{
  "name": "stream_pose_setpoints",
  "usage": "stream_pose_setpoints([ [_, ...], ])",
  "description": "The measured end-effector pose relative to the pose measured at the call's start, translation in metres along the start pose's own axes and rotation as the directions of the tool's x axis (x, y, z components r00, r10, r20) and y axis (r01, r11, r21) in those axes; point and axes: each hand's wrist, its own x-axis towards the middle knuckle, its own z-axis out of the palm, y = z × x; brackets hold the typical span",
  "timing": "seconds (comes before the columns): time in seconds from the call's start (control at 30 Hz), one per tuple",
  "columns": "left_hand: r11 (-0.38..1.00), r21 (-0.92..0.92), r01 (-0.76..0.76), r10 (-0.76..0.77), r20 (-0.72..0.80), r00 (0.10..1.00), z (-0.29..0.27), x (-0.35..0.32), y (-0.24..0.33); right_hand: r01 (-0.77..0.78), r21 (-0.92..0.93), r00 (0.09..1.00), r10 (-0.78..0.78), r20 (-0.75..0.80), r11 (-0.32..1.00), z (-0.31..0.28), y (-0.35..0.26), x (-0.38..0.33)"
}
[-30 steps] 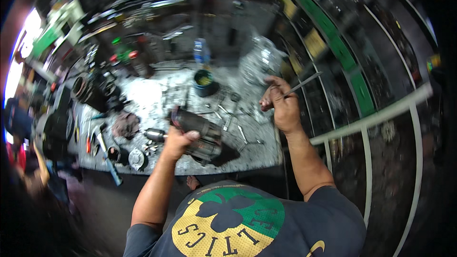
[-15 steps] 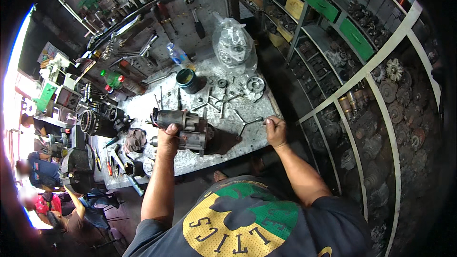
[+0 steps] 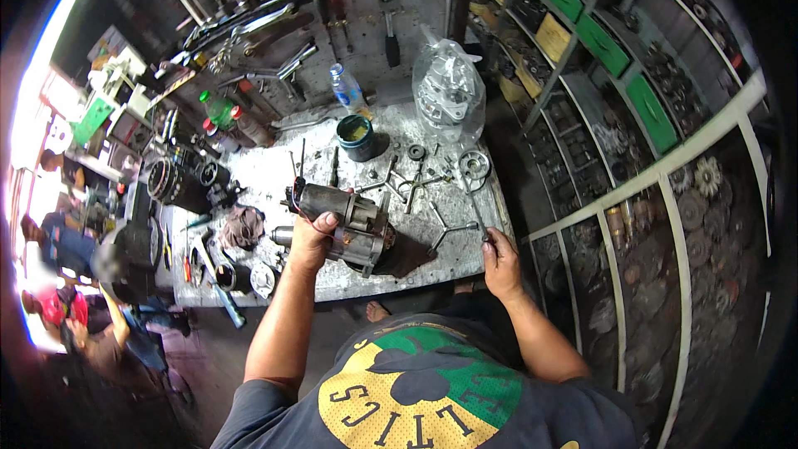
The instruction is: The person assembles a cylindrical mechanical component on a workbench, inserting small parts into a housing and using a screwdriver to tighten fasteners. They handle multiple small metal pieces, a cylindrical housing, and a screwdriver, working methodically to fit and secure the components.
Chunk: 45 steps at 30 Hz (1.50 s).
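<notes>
Right hand [image 3: 501,259] has dropped to the bench edge, fingers pinching a thin tool; left hand [image 3: 312,237] grips the starter motor [image 3: 345,220].

Dark grey tee, green-yellow mesh emblem, bare forearms.

A dark green round tub [image 3: 357,136] is seen far on the grey metal desk [image 3: 266,170], a clear plastic bottle [image 3: 347,89] behind it and a clear bagged alternator [image 3: 449,91] to its right.
</notes>
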Motion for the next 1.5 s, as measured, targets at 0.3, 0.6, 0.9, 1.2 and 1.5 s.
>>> stream_pose_setpoints([
  [0.3,1.000,-0.030,-0.006,0.004,-0.084,0.996,0.008,-0.004,0.006,0.096,0.230,0.855,-0.198,0.478,0.969,-0.047,-0.077,0.086],
  [0.6,1.000,-0.015,0.002,-0.003,-0.078,0.997,0.005,-0.004,0.006,0.134,0.303,0.830,-0.274,0.485,0.944,-0.036,-0.075,0.097],
  [0.9,0.996,-0.078,0.038,-0.045,-0.085,0.995,0.003,-0.004,0.005,0.113,0.305,0.857,-0.248,0.452,0.946,-0.031,-0.067,0.089],
  [1.2,0.998,-0.057,0.030,-0.036,-0.104,0.994,0.010,-0.004,0.008,0.195,0.236,0.874,-0.278,0.399,0.952,-0.030,-0.069,0.087],
  [1.5,0.997,-0.071,0.040,-0.048,-0.109,0.993,0.015,-0.006,0.014,0.434,0.095,0.843,-0.441,0.307,0.896,-0.039,-0.079,0.087],
])
